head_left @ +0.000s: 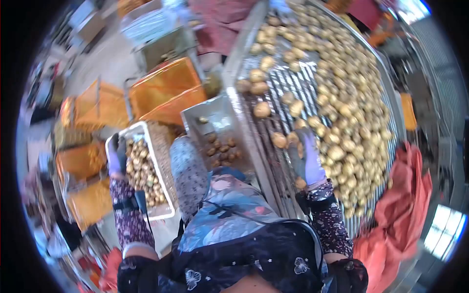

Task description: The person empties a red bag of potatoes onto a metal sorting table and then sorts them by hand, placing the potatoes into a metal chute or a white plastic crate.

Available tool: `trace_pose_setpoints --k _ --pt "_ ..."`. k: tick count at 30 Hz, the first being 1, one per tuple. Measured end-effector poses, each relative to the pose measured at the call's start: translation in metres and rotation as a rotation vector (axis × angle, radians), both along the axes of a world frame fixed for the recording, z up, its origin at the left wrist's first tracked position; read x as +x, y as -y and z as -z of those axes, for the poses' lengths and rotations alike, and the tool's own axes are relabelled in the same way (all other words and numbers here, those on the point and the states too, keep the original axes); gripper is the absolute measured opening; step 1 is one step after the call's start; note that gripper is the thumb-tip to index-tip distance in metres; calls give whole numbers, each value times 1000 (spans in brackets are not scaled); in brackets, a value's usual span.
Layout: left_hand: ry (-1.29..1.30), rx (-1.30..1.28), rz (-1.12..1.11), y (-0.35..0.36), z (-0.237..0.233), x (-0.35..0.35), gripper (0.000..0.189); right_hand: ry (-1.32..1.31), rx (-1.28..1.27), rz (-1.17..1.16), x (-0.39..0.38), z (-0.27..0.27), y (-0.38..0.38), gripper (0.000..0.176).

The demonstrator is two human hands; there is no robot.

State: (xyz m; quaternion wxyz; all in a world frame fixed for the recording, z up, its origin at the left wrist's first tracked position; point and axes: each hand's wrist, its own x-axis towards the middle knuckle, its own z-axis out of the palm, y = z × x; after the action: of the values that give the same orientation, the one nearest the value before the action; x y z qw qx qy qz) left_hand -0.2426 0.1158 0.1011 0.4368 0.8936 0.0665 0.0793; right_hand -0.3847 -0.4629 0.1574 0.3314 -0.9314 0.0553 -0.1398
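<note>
Both my hands wear purple gloves with dark palms and fingers. My left hand [117, 155] is over the left rim of a white crate [159, 176] that holds many small potatoes [141, 168]; its fingers are blurred, so their grip cannot be made out. On the ribbed metal sorting table [273, 166], my right hand [308, 154] reaches in at the edge of a big heap of potatoes [349, 136]. Its fingers curl around a brownish potato [293, 137], somewhat smeared by motion. A few loose potatoes lie on the ribs nearby.
Between my knees and the table stands a metal bin [202, 119] with several dark potatoes. Orange crates [166, 90] are at the left. A red sack [398, 200] hangs at the table's right end. Across the table's far end, another person's gloved hand [283, 7] shows.
</note>
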Motion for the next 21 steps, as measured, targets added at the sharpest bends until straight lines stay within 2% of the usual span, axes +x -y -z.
trace_pose_setpoints --k 1,2,3,4,5,7,8,9,11,14,15,17,18,19,20,21 --pt "64 26 -7 12 -4 6 34 37 -155 92 -15 -5 20 40" --pt "-15 -121 -18 53 -20 9 32 -38 -136 237 -26 -10 40 40" --pt "-93 -266 -40 108 -33 5 31 21 -285 330 -41 -7 57 40" --pt "-60 -421 137 146 -15 6 30 -81 -377 371 -60 8 73 44" --pt "-96 -405 296 191 -12 3 34 -187 -462 408 -73 24 84 48" --pt "-43 -119 726 290 -15 -12 43 -309 -519 476 -64 41 56 54" --pt "24 38 928 334 -14 -22 49 -508 -447 520 -52 43 54 57" --pt "192 180 1136 371 -10 -32 54 -506 -408 513 -45 39 53 57" --pt "83 491 1257 431 -9 -50 68 -359 -20 362 -31 23 57 58" --pt "11 738 1187 467 12 -38 79 -180 343 88 -24 13 60 56" --pt "10 734 1146 465 16 -29 68 -220 119 100 -26 18 62 53" --pt "80 867 1144 464 35 -5 62 -293 -325 112 -31 32 59 48" --pt "147 903 1094 460 42 11 59 -391 -333 5 -30 35 54 37" --pt "215 942 1041 458 44 29 56 -398 -155 -27 -23 29 52 33" --pt "138 978 969 460 23 46 52 -410 28 -62 -16 20 49 30" --pt "249 852 944 449 24 59 51 -419 208 -94 -8 17 50 27"
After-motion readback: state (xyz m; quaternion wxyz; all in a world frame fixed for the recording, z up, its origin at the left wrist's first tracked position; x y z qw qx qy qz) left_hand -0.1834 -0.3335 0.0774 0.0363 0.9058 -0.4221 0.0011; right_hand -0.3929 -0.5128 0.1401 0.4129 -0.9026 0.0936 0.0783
